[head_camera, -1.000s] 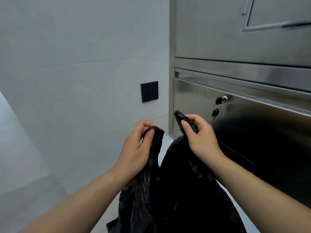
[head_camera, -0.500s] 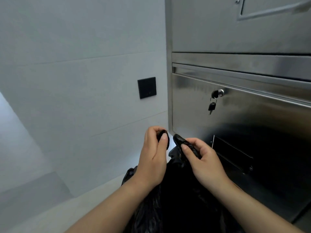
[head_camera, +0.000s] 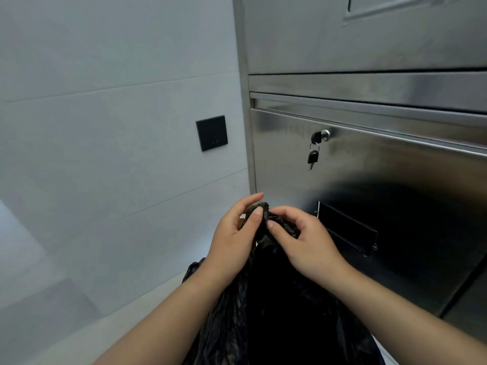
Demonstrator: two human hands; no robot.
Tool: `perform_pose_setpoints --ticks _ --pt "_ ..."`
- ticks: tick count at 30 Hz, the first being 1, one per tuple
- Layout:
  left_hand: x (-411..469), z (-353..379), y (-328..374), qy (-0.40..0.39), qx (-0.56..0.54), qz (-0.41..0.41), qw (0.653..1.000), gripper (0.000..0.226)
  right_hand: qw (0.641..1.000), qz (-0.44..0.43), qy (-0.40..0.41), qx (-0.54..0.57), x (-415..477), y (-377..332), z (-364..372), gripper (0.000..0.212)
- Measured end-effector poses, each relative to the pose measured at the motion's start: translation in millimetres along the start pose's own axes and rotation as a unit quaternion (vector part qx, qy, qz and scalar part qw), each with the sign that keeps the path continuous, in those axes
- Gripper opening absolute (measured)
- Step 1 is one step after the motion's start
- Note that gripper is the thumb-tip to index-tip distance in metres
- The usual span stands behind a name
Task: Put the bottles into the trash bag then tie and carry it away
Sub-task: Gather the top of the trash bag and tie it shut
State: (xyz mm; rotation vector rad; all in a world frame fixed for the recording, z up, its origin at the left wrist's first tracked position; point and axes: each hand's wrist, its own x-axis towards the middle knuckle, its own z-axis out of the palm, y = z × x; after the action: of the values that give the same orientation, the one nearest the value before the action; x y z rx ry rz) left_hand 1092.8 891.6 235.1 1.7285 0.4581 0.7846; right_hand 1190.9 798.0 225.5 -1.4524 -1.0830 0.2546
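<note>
A black trash bag (head_camera: pixel 274 309) hangs in front of me, filling the lower middle of the view. Its two top ends are gathered together between my hands. My left hand (head_camera: pixel 233 241) pinches one bunched end with thumb and fingers. My right hand (head_camera: pixel 303 242) grips the other end right beside it, fingers curled over the plastic. The two hands touch at the bag's top. No bottles are visible; the bag's inside is hidden.
A stainless steel cabinet (head_camera: pixel 369 180) stands close on the right, with a key (head_camera: pixel 313 157) hanging from its lock and a dark slot (head_camera: pixel 345 227) lower down. A black wall plate (head_camera: pixel 212 133) sits on the grey tiled wall to the left.
My hands have come together and lower, bringing the bag's two ends from apart to touching. The view has tilted down slightly.
</note>
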Motion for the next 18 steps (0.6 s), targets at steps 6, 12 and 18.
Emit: perform_pose_setpoints --ticks 6,12,18 --pt "0 -5 2 0.021 0.018 -0.006 1.0 0.013 0.999 0.004 -0.03 -0.036 0 3 -5 0.013" --pt "1 -14 7 0.077 0.025 -0.001 0.997 0.01 0.994 0.019 -0.078 -0.075 1 4 -10 0.039" --pt "6 -21 9 0.127 0.006 -0.025 0.992 0.016 0.986 -0.058 -0.088 -0.127 12 -9 -19 0.043"
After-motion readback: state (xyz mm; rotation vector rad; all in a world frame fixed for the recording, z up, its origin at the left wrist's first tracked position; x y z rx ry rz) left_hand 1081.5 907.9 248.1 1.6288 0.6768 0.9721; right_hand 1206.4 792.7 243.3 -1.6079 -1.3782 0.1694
